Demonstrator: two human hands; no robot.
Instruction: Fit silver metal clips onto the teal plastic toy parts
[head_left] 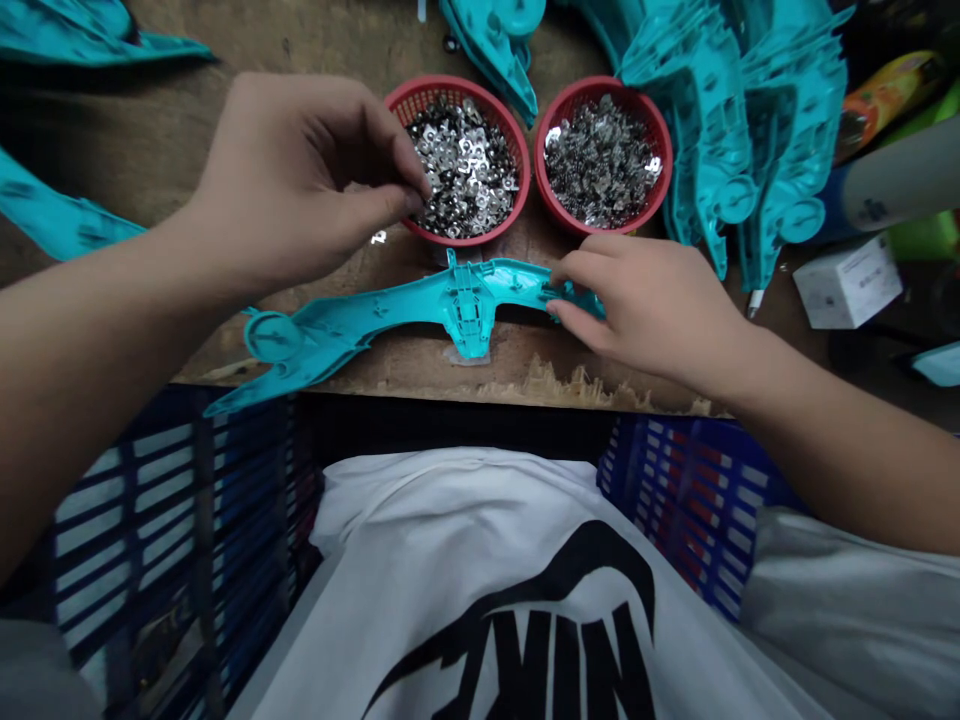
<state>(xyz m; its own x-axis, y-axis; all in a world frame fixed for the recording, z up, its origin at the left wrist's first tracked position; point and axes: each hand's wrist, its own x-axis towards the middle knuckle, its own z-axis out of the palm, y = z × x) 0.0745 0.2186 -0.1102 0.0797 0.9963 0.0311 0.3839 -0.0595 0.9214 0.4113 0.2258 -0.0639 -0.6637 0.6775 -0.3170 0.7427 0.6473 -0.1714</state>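
Turquoise plastic molding, one piece, long and curved, ribbed face up. Location: along the near edge of the tabletop, in front of you, below the two baskets. Features: ribbed central block, round disc toward the left end, pointed left tip reaching past the tabletop edge.

Your left hand: raised beside the left basket, thumb and forefinger pinched together at its rim; whether a small piece sits between them, you cannot tell from this view.

Your right hand: at the molding's right end, thumb and forefinger narrowly apart with turquoise between them; whether they grip or merely rest, you cannot tell.

Left red basket: round, plastic, filled with small flat metal clips. One loose metal piece lies just outside it, on your left.

Right red basket: round, matching, beside the first, filled with small metal pieces, finer in look.

Further turquoise moldings: overlapping group at your upper right; others at your left and beyond the baskets.

Far right: white box, pale cylinder with blue end, yellow-and-orange container.

Below the edge: blue crate on your left, blue crate on your right, white garment with black print between.
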